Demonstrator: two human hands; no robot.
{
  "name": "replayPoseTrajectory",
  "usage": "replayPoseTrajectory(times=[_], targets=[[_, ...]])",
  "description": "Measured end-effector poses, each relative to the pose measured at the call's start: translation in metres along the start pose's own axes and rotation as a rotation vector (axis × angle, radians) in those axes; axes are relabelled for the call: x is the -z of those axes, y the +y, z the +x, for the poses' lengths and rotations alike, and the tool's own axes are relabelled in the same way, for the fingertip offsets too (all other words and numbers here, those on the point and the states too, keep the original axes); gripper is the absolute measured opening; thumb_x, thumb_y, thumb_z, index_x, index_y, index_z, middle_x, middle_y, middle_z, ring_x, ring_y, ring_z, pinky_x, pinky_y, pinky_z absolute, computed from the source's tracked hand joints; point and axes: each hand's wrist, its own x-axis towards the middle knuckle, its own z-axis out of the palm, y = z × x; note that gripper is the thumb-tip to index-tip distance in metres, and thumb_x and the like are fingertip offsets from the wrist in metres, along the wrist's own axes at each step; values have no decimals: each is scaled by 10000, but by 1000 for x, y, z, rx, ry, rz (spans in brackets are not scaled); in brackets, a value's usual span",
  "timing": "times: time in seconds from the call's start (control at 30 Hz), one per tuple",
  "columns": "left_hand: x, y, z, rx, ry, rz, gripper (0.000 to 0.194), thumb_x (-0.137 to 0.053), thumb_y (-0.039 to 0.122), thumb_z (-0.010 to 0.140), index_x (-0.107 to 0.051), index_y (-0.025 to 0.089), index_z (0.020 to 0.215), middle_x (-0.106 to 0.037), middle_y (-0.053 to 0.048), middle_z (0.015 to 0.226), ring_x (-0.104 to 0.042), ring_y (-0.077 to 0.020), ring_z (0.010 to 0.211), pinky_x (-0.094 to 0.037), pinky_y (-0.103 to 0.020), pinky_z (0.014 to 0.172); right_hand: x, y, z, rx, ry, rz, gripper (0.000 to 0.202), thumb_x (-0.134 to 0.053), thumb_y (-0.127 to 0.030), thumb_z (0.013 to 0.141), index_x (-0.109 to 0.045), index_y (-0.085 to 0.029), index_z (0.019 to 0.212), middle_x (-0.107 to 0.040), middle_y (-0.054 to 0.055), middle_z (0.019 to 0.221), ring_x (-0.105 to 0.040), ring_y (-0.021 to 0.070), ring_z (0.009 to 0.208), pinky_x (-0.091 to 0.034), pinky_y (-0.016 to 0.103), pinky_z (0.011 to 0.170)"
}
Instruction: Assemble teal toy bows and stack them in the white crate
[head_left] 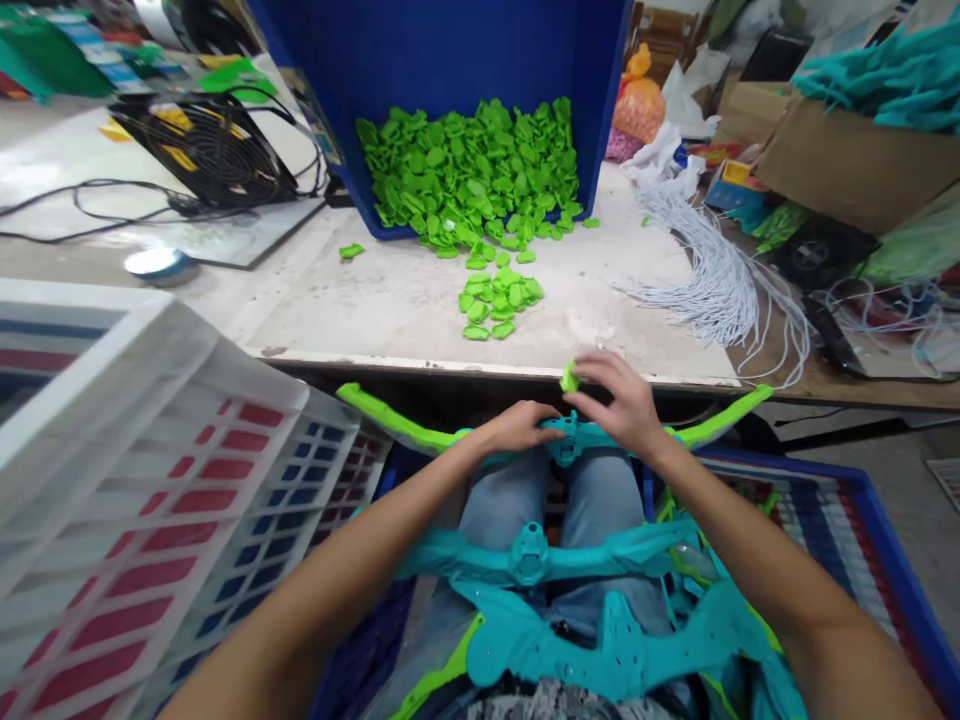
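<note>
My left hand (523, 426) is closed around the teal middle of a bow-shaped plastic piece (568, 440) with long lime-green ends, held over my lap. Between the thumb and fingers of my right hand (611, 398) is a small lime-green plastic piece (569, 378), just above the bow's centre. More teal bow-shaped parts (531, 555) lie across my thighs. A small heap of green pieces (495, 295) sits on the table ahead, in front of a tipped blue bin (457, 60) holding a large pile of the same.
A white plastic crate (161, 500) stands at my left, a blue-rimmed crate (862, 530) at my right. On the table (397, 310) are a black fan (202, 150), a round tin (159, 264) and a bundle of white cords (712, 270). A cardboard box (855, 150) holds teal parts.
</note>
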Motion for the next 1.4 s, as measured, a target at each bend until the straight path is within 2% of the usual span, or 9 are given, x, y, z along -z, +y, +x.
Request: replayPoseTrajectory(times=[0.13,0.23,0.57,0.67,0.77,0.93,1.03,1.17,1.4], targets=[[6,-10,19,21,-132,-130,348,-598,364,799,-711,104,1001,-717,-44,871,-617,-193,787,-436,-236,701,1,-3,-77,65,-116,-121,171,-577,-240,892,-614,-195,1053,-631,117,1057,-586,226,1002,-515,382,855],[3,-15,26,30,-175,-152,414,-596,414,788,-712,77,998,-709,-57,860,-592,-185,762,-425,-238,684,-17,4,-105,123,-146,-235,167,-542,-227,908,-624,-189,1049,-645,117,1059,-577,241,1002,-513,414,844],[2,-13,26,-1,-218,-198,501,-693,452,667,-698,92,1016,-686,-34,841,-577,-190,774,-415,-242,689,-34,15,-107,265,-130,-416,162,-557,-172,904,-677,-168,1012,-682,106,1059,-559,239,1030,-487,391,845],[-2,-12,26,25,-156,-90,573,-756,466,585,-688,94,1016,-675,-33,837,-578,-201,784,-396,-237,661,-35,16,-108,304,-124,-448,178,-560,-162,903,-674,-157,1040,-691,104,1070,-562,245,1058,-469,387,841],[-5,-13,26,35,-119,-28,541,-729,475,619,-684,90,995,-658,-27,782,-570,-193,749,-375,-236,633,-33,17,-109,292,-141,-441,209,-571,-217,911,-655,-177,1097,-689,86,1099,-535,258,1148,-436,397,872],[-4,-13,25,25,-140,-27,537,-693,495,645,-675,82,988,-640,-25,755,-559,-191,733,-375,-244,633,-35,21,-110,119,-133,-374,240,-593,-346,893,-648,-203,1077,-656,98,1123,-490,284,1215,-397,439,943],[-4,-9,24,47,-132,-4,550,-690,514,640,-670,94,994,-640,-27,775,-559,-184,712,-370,-245,621,-38,23,-108,-154,-108,-342,524,-654,-483,816,-566,-156,1217,-601,159,1200,-504,311,1180,-395,463,949],[-9,0,22,109,-89,176,500,-673,538,651,-672,120,924,-619,-23,717,-543,-182,648,-316,-253,555,-39,21,-98,-401,-307,-346,653,-726,-479,745,-527,-172,1286,-647,118,1116,-560,293,1044,-396,434,886],[-9,6,17,131,-40,335,406,-645,511,718,-688,172,939,-671,-25,758,-607,-202,702,-339,-248,568,-47,10,-92,-470,-377,-485,560,-686,-444,786,-555,-162,1252,-630,116,1033,-517,290,974,-353,409,810]])
